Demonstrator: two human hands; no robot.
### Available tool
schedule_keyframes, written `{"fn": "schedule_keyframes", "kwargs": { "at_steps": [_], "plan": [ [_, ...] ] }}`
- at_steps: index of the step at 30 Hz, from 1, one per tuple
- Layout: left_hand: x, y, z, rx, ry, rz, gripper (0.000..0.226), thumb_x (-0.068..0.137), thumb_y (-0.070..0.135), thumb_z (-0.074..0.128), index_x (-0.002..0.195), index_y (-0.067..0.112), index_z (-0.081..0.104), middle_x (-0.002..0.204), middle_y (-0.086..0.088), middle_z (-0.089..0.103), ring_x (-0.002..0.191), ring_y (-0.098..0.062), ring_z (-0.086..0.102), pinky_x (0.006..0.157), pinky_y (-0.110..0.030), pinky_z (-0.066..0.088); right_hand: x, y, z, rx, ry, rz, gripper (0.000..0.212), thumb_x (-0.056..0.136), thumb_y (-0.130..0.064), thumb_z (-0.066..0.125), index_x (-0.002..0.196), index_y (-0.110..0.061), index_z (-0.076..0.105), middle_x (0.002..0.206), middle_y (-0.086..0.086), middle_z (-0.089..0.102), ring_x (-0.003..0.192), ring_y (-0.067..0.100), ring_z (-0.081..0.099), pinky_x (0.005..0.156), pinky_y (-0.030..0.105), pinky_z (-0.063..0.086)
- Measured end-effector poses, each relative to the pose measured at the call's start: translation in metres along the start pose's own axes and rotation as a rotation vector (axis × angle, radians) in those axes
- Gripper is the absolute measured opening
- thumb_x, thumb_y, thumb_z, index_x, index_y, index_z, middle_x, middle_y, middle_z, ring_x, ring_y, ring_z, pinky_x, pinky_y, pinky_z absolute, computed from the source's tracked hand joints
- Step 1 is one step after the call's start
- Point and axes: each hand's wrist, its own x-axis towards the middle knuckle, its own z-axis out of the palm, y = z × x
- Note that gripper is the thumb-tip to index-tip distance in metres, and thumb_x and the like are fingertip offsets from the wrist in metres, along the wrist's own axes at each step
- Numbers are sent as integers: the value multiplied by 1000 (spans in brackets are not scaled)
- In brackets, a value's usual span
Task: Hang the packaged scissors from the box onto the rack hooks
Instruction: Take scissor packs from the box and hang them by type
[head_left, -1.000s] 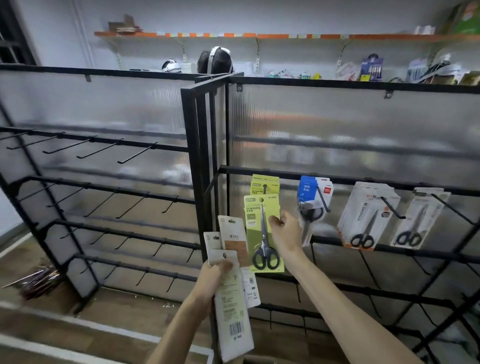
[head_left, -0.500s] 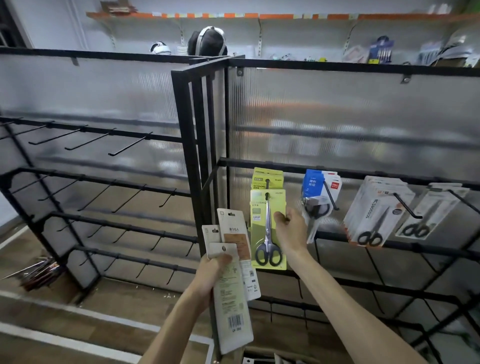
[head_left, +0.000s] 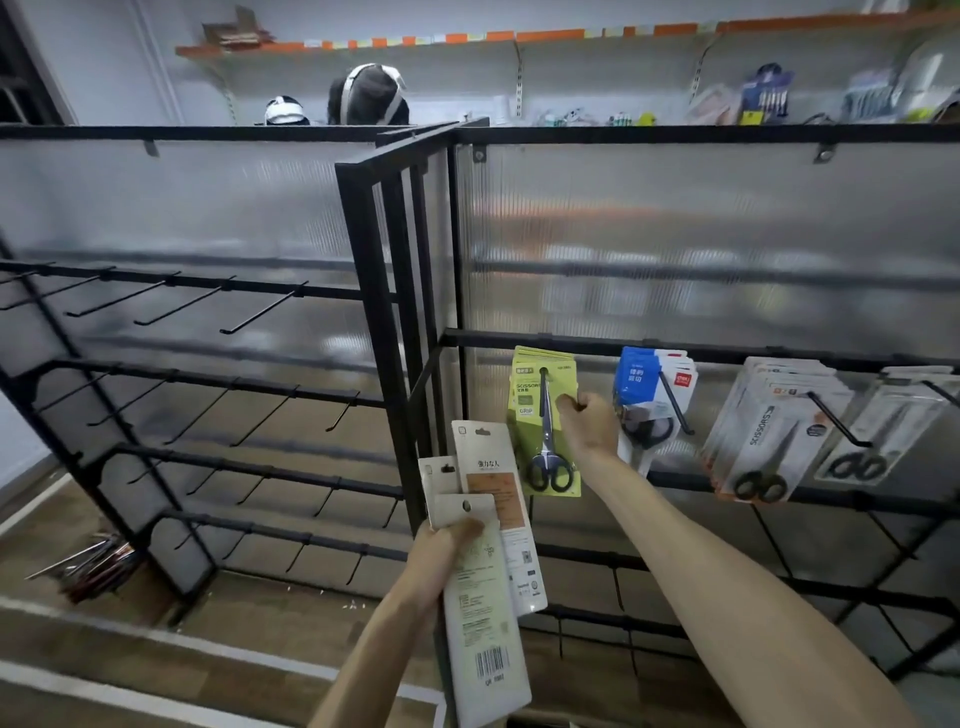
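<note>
My right hand pinches the right edge of a green scissors package that sits over a black rack hook, in front of more green packs. My left hand grips a fan of three white packages seen from their backs, low in the middle. Further right on the same bar hang blue and white scissors packs and white scissors packs, with another white pack beyond. The box is not in view.
A black corner post joins two rack panels with frosted backing. The left panel carries rows of bare hooks. A wall shelf with goods runs above. Loose items lie on the wooden floor at left.
My right hand has lifted the green package up along the rack until it sits over the hook. My left hand stays low with its packages.
</note>
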Motion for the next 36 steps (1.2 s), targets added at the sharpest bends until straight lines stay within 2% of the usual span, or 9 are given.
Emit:
{"fn": "schedule_keyframes", "kwargs": {
  "at_steps": [6,10,13,16,22,25,28,33,36],
  "plan": [
    [-13,7,14,-20,-59,-2,24,96,14,65,118,8,71,106,-15,77,97,-34,75,93,-54,58,-31,15,-17,0,-19,22,23,97,-26,59,102,-4,57,92,9,62,89,24,62,67,26,44],
    [-21,9,22,-101,-120,-72,29,95,12,61,123,6,67,110,-21,75,102,-39,73,93,-56,56,-86,25,-42,201,-416,282,37,96,-51,57,106,-18,69,101,1,74,101,22,67,95,42,50],
    [-27,7,31,-114,-169,-109,30,95,12,60,123,5,66,111,-22,74,101,-40,73,86,-49,56,-112,26,-66,396,-671,281,24,98,-29,61,114,-13,70,105,7,76,99,25,72,91,41,55],
    [-32,1,42,-89,-179,-115,30,95,11,60,124,4,66,111,-23,74,102,-42,72,90,-52,56,-123,32,-79,411,-574,215,22,94,-12,66,116,-13,69,108,8,76,98,23,72,87,38,57],
    [-43,-3,57,54,-143,40,21,97,5,57,113,8,70,103,-16,77,94,-33,75,86,-50,58,-134,37,-101,210,-312,111,25,95,-10,62,116,-23,66,108,-7,75,108,14,68,98,41,52],
    [-53,-6,73,147,-193,133,20,99,4,57,110,10,72,99,-12,78,89,-26,76,72,-36,59,-153,27,-100,133,-297,34,20,99,-15,55,118,-20,56,107,-3,70,102,15,67,85,29,55],
    [-63,-10,89,154,-180,189,27,98,0,54,107,15,75,96,-11,77,84,-22,74,67,-30,58,-177,20,-94,-35,-282,-64,4,100,-12,48,103,-13,46,97,0,59,86,9,58,65,14,47],
    [-71,-9,85,28,-204,90,20,97,12,60,107,-2,71,102,-30,72,88,-40,72,78,-48,60,-190,16,-108,160,-428,152,45,91,-57,61,113,-19,54,110,2,68,97,11,68,79,26,55],
    [-72,-11,87,8,-245,42,27,95,11,61,114,-8,67,104,-35,69,87,-41,68,77,-45,57,-189,24,-123,160,-335,163,42,89,-50,68,114,-18,57,113,2,67,101,12,66,84,25,52]
  ]
}}
